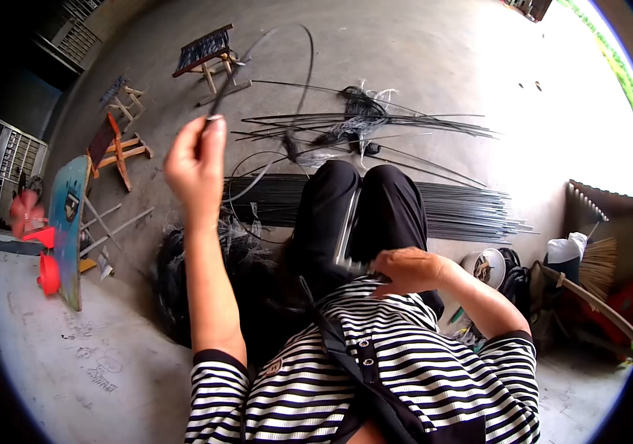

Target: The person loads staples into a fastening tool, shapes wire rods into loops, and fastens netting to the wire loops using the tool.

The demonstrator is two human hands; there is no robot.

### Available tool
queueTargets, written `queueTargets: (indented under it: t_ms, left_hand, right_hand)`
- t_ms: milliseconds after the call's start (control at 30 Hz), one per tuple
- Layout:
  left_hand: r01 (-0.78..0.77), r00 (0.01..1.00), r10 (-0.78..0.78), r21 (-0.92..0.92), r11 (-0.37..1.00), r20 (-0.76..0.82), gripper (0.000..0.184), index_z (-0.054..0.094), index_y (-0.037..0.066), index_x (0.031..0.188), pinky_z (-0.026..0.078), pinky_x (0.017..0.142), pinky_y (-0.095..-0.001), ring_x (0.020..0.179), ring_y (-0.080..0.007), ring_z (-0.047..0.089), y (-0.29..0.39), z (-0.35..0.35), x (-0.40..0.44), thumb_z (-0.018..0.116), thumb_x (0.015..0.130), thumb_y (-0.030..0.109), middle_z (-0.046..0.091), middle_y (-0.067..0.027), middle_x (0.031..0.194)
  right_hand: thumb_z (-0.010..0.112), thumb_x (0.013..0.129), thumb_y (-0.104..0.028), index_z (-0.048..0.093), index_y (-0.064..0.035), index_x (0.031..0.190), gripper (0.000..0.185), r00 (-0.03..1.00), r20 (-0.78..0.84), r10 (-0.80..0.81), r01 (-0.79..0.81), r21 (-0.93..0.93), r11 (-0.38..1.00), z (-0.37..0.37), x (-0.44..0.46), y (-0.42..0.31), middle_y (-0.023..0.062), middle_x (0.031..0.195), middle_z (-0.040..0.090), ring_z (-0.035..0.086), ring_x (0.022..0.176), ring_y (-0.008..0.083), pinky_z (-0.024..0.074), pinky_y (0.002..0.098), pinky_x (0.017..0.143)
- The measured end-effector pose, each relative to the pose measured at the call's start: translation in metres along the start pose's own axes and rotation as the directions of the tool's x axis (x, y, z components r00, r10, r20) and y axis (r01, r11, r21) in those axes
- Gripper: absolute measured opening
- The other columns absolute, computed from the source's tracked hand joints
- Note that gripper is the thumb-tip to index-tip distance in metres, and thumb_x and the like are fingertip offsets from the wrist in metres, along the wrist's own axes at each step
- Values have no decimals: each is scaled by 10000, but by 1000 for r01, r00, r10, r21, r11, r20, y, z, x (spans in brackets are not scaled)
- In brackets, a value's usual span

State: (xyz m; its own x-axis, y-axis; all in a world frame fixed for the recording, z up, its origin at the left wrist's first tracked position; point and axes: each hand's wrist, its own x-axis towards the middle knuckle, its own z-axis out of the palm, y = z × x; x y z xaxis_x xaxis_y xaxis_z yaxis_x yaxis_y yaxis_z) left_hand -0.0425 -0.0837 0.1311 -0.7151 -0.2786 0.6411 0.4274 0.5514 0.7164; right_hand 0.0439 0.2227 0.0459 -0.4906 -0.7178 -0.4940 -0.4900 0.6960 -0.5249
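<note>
My left hand (198,159) is raised, its thumb and fingers pinched on a thin dark strip (311,55). The strip arcs up and over, then drops toward a dark tuft (290,146) beyond my knees. My right hand (409,269) is low at my lap, fingers curled at the end of a thin metal rod tool (346,231). That tool lies between my thighs; its end at the hand is partly hidden. A bundle of long dark rods (457,211) lies on the floor past my knees, with more loose rods (420,122) farther off.
Black and white stringy scraps (364,111) lie over the loose rods. A folding stool (209,55) and a reddish one (113,148) stand to the left, near a blue board (68,229). A white bucket (485,268) and a straw broom (598,268) are at right. A black heap (183,285) sits beside me.
</note>
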Motion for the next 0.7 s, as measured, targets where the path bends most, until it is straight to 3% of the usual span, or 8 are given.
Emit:
queueTargets:
  t_ms: [33, 100, 200, 267, 400, 467, 600, 700]
  left_hand:
    - [37, 997, -45, -112, 993, -66, 143, 705, -8, 1007, 389, 575, -169, 666, -13, 506, 10, -11, 0, 654, 918, 93, 649, 44, 798]
    - [-13, 987, -8, -131, 991, -158, 176, 698, -14, 1070, 336, 544, -137, 639, 15, 467, 39, -39, 2, 626, 931, 69, 655, 22, 809]
    - [-196, 943, 124, -216, 956, -308, 227, 667, -58, 950, 226, 494, -197, 535, -23, 284, 71, -81, -1, 544, 971, 131, 404, 64, 631]
    - [-332, 918, 246, -267, 905, -311, 331, 432, 57, 700, 258, 522, -213, 523, -61, 237, 87, -110, -3, 506, 997, 183, 311, 38, 623]
    - [-365, 886, 122, -512, 777, -447, 260, 487, -10, 955, 202, 498, -229, 518, -61, 178, 106, -154, -10, 472, 1024, 241, 245, 40, 675]
    - [-359, 862, 87, -481, 800, -500, 301, 521, -55, 1087, 205, 490, -226, 518, -50, 195, 95, -179, -13, 483, 1020, 237, 250, 48, 662]
    - [-77, 763, -77, -208, 975, -642, 262, 551, -51, 1080, 228, 501, -217, 541, -36, 268, 35, -198, -23, 539, 994, 196, 302, 55, 642]
    - [248, 652, -370, -275, 929, -662, 357, 552, -75, 1170, 360, 537, -259, 569, -122, 433, -78, -238, -60, 580, 959, 211, 483, -8, 681]
  right_hand:
    - [658, 855, -439, 580, -32, 1224, 555, 992, -13, -122, 123, 99, 987, -5, -4, 1, 146, 1153, 616, 603, 1066, 338, 492, 384, 932]
    - [691, 827, -357, 630, -6, 1078, 436, 854, -501, -138, 205, 82, 975, -32, 11, 9, 172, 1062, 621, 608, 1018, 345, 498, 402, 889]
    - [686, 817, -216, 582, 19, 1158, 427, 528, -848, -49, -222, -194, 956, -70, 62, 55, 172, 1235, 563, 504, 1169, 335, 406, 400, 959]
    - [665, 830, -272, 492, 16, 1308, 584, 569, -822, -37, -448, -347, 824, -78, 107, 97, 180, 1410, 455, 365, 1341, 332, 315, 445, 1044]
    - [690, 810, -391, 526, -66, 1291, 603, 614, -786, -66, -442, -412, 796, -76, 163, 133, 159, 1249, 588, 435, 1297, 314, 302, 469, 1061]
    - [676, 847, -339, 640, -59, 1113, 388, 858, -500, 115, -239, -190, 952, -84, 161, 111, 121, 914, 692, 634, 973, 286, 450, 419, 898]
    - [687, 844, -213, 697, -25, 963, 222, 747, -664, 31, 237, 309, 921, -66, 150, 121, 97, 795, 702, 659, 733, 198, 519, 335, 677]
    - [727, 800, -190, 717, -50, 927, 190, 799, -551, 240, 206, 626, 752, -77, 102, 95, 86, 770, 684, 625, 699, 136, 499, 295, 676]
